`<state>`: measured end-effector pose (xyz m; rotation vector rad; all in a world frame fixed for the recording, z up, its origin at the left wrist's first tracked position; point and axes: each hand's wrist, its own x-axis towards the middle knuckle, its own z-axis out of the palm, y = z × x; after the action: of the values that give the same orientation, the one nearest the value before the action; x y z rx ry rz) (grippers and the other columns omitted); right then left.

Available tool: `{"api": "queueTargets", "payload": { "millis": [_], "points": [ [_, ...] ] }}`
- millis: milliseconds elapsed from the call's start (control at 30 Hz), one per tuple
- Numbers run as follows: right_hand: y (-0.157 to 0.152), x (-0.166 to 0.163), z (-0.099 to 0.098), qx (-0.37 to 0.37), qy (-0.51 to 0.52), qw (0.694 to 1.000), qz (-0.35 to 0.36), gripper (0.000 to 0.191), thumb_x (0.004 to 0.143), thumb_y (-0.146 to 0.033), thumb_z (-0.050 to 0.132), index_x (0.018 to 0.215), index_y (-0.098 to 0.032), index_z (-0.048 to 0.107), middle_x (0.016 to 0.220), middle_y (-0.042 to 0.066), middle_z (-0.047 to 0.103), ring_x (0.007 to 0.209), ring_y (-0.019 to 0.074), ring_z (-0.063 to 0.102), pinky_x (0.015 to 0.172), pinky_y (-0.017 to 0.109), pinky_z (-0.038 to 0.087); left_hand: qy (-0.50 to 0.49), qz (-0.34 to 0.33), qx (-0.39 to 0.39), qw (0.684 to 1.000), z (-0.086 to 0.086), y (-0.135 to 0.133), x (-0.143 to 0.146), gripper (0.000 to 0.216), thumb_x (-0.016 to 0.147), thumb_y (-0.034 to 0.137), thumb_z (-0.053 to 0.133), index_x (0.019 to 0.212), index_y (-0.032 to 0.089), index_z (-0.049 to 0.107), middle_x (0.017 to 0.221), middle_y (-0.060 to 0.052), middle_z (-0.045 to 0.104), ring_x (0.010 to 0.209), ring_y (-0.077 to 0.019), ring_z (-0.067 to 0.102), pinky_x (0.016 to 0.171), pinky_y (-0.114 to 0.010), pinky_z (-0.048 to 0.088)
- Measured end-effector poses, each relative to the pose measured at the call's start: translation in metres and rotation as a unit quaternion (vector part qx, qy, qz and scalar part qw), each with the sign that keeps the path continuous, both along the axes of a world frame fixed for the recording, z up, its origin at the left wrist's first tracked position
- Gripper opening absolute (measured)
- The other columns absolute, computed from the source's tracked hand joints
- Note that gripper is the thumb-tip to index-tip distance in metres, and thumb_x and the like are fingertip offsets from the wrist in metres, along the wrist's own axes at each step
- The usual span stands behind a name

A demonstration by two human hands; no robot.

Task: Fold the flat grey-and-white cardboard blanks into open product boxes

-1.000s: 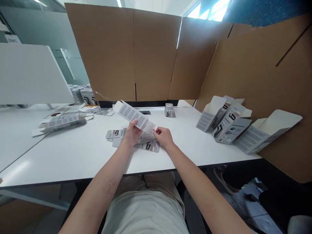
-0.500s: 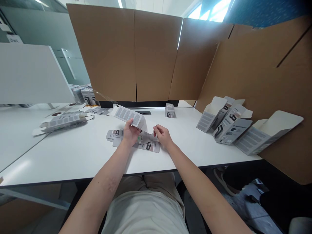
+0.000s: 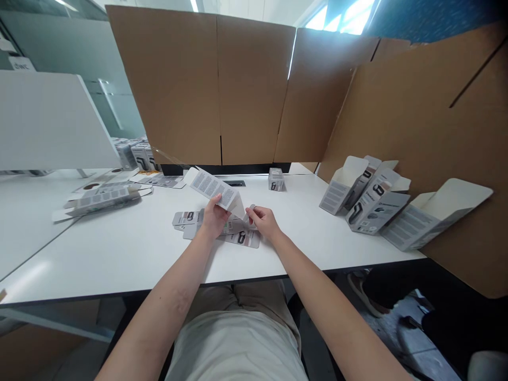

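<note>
A white and grey printed carton [image 3: 211, 187] is tilted above the table, its far flap sticking out to the upper left. My left hand [image 3: 215, 217] is closed around its body, thumb on the printed side. At the carton's near right end, my right hand [image 3: 263, 221] pinches the end flap between thumb and fingers. Beneath both hands lie several flattened cartons [image 3: 242, 238], stacked loosely on the white table; my hands hide part of them.
Opened cartons [image 3: 373, 203] stand at the right against a brown cardboard partition [image 3: 254, 95]. A small box [image 3: 276, 180] sits near the back edge. More folded cartons [image 3: 105, 198] lie at the left, below a white panel [image 3: 51, 121]. A person's shoe [image 3: 367, 293] shows under the table.
The held carton has turned slightly, its near end now closer to my right hand. My right hand has shifted a little left, and the pinched flap shows more.
</note>
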<state>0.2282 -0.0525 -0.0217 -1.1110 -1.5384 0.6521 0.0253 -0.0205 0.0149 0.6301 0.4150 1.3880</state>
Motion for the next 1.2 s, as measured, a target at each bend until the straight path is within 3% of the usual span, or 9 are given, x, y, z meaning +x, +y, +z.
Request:
{"api": "queueTargets", "payload": {
  "millis": [600,767,867,967,1033,1067,1133,1200],
  "points": [
    [0.0002,-0.0005,0.0022,-0.007,0.018,0.999,-0.027,0.075,0.096,-0.088,0.071,0.058,-0.026,0.054,0.057,0.003,0.058,0.057,0.0172,0.049,0.061,0.034,0.045,-0.008,-0.002,0.011,1.0,-0.0016,-0.0009,0.0029,0.035,0.094,0.032,0.088,0.126,0.022,0.079,0.123,-0.008,0.089,0.119,-0.0294,0.084,0.092,-0.035,0.068],
    [0.0003,-0.001,0.0004,-0.001,0.012,0.999,-0.034,0.079,0.094,-0.093,0.07,0.057,-0.027,0.05,0.057,0.002,0.054,0.058,0.0178,0.048,0.06,0.035,0.042,-0.017,0.055,-0.011,0.998,-0.0023,0.0025,0.0063,0.037,0.101,0.045,0.091,0.129,0.025,0.079,0.122,-0.006,0.088,0.114,-0.0277,0.085,0.084,-0.032,0.068],
    [-0.0017,-0.0008,0.0,0.01,0.004,1.0,-0.022,0.078,0.095,-0.095,0.07,0.062,-0.027,0.055,0.06,0.001,0.055,0.061,0.0183,0.048,0.061,0.035,0.042,-0.023,0.082,-0.044,0.995,-0.0007,0.0054,0.005,0.032,0.102,0.044,0.091,0.125,0.025,0.079,0.117,-0.006,0.088,0.108,-0.0269,0.085,0.08,-0.031,0.066],
    [-0.0043,0.0004,0.0009,0.015,-0.02,1.0,-0.001,0.066,0.088,-0.09,0.086,0.082,-0.025,0.072,0.076,0.001,0.067,0.06,0.0157,0.044,0.057,0.033,0.039,-0.045,0.101,-0.07,0.991,0.0026,0.0061,0.0018,0.022,0.108,0.043,0.084,0.12,0.024,0.08,0.113,-0.006,0.088,0.102,-0.0247,0.085,0.077,-0.03,0.065],
    [-0.0047,0.0016,0.0009,0.012,-0.035,0.999,0.005,0.066,0.079,-0.082,0.099,0.11,-0.026,0.084,0.094,0.002,0.075,0.058,0.0129,0.041,0.054,0.033,0.037,-0.062,0.11,-0.082,0.989,0.0048,0.0055,-0.0001,0.018,0.111,0.041,0.079,0.119,0.024,0.08,0.112,-0.005,0.088,0.099,-0.0229,0.085,0.076,-0.029,0.065],
    [-0.0043,0.0024,0.0004,0.013,-0.036,0.999,0.005,0.074,0.077,-0.078,0.102,0.128,-0.027,0.085,0.103,0.003,0.078,0.058,0.0118,0.04,0.054,0.033,0.037,-0.067,0.113,-0.087,0.988,0.0057,0.005,-0.0007,0.017,0.112,0.04,0.078,0.119,0.025,0.08,0.111,-0.004,0.088,0.097,-0.0222,0.085,0.075,-0.028,0.065],
    [-0.0021,0.0041,-0.0019,0.022,-0.032,0.999,-0.003,0.096,0.077,-0.072,0.104,0.159,-0.03,0.076,0.117,0.005,0.079,0.058,0.0107,0.04,0.054,0.033,0.039,-0.069,0.114,-0.094,0.987,0.0067,0.0043,-0.0012,0.017,0.114,0.041,0.076,0.121,0.025,0.079,0.109,-0.004,0.088,0.095,-0.0217,0.085,0.074,-0.028,0.066],
    [0.0007,0.006,-0.005,0.04,-0.033,0.999,-0.014,0.107,0.081,-0.069,0.103,0.175,-0.033,0.066,0.123,0.005,0.079,0.06,0.0105,0.04,0.057,0.032,0.043,-0.064,0.112,-0.097,0.987,0.0065,0.0044,-0.0008,0.018,0.114,0.042,0.075,0.122,0.026,0.079,0.109,-0.004,0.088,0.095,-0.0212,0.086,0.074,-0.027,0.067]
  ]
}}
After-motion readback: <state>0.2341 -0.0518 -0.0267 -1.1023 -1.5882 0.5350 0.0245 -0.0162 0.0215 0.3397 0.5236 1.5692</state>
